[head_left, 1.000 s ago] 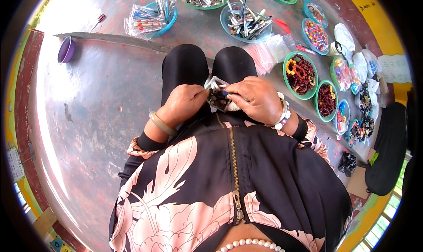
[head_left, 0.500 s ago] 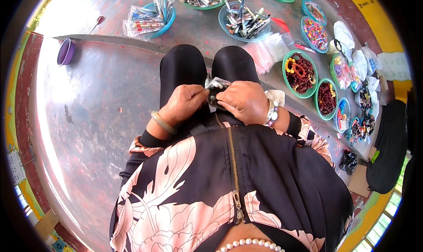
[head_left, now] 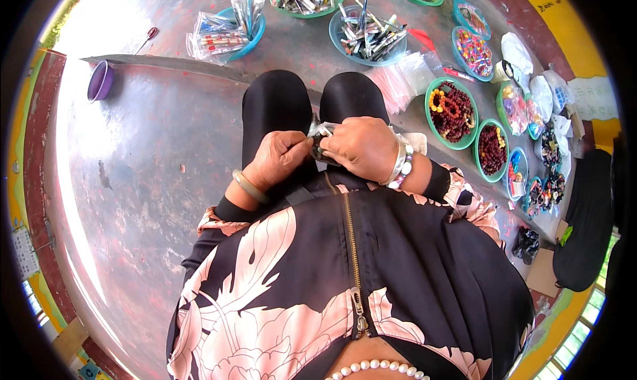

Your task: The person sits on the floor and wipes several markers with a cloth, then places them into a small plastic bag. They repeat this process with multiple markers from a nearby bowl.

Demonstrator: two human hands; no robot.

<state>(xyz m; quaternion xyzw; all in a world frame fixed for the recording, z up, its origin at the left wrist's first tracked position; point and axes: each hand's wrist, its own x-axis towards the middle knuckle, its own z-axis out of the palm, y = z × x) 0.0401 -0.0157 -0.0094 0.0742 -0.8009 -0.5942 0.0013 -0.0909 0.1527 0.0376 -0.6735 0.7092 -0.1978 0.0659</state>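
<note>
Between my two hands, above my lap, is a small clear plastic bag [head_left: 321,133] with dark contents that I cannot make out. My left hand [head_left: 281,157] pinches the bag's left edge between thumb and fingers. From the other side my right hand [head_left: 363,148] grips it, its curled fingers covering much of the bag. Pale crumpled plastic sticks up at the top of the bag, in the gap between my knees.
Ahead on the raised ledge stand a blue bowl of packaged pens [head_left: 247,38], a bowl of loose pens [head_left: 368,35] and flat clear bags [head_left: 401,78]. At right are green bowls of dark red beads [head_left: 452,111]. A purple basin [head_left: 100,81] lies far left.
My right hand has shifted slightly up and left over the bag and hides more of it. My left hand keeps its hold with little movement.
</note>
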